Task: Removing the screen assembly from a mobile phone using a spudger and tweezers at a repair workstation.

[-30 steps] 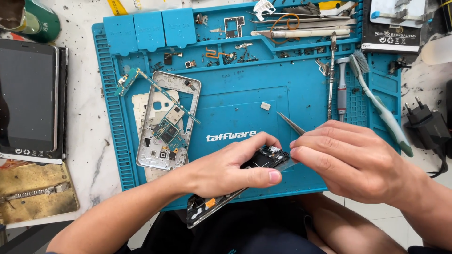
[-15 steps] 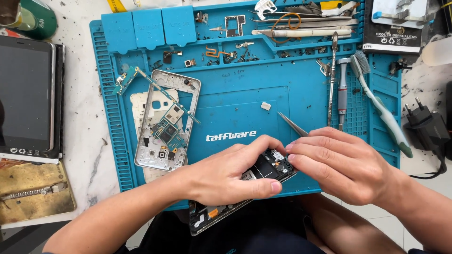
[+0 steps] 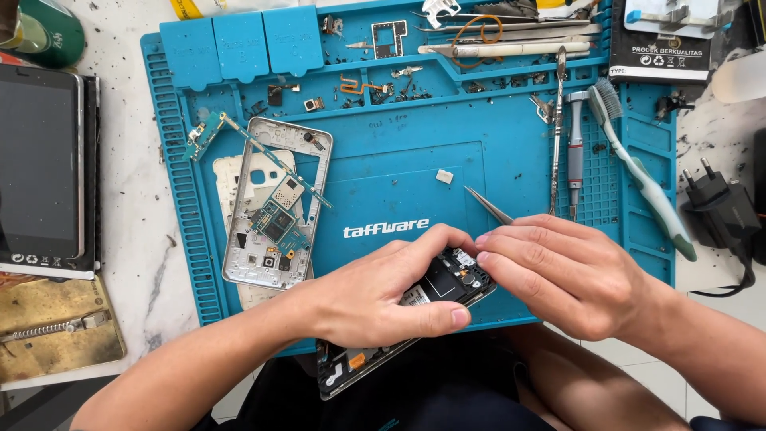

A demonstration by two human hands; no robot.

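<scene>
An opened phone (image 3: 447,287) with its black inner parts bare lies tilted over the near edge of the blue work mat (image 3: 399,168). My left hand (image 3: 383,295) grips it from the left, thumb along its near side. My right hand (image 3: 558,275) holds metal tweezers (image 3: 488,206), whose back end sticks up to the far left. Its fingertips rest on the phone's top corner; the tweezer tips are hidden under the fingers.
A silver phone frame (image 3: 275,203) with a small circuit board lies on the mat's left. Screwdrivers (image 3: 574,152) and a toothbrush (image 3: 646,179) lie at the right, small parts along the far trays. A dark tablet (image 3: 40,160) sits left, a charger plug (image 3: 718,203) right.
Both hands and the phone have shifted slightly; my right hand's fingers have drawn closer onto the phone's top corner.
</scene>
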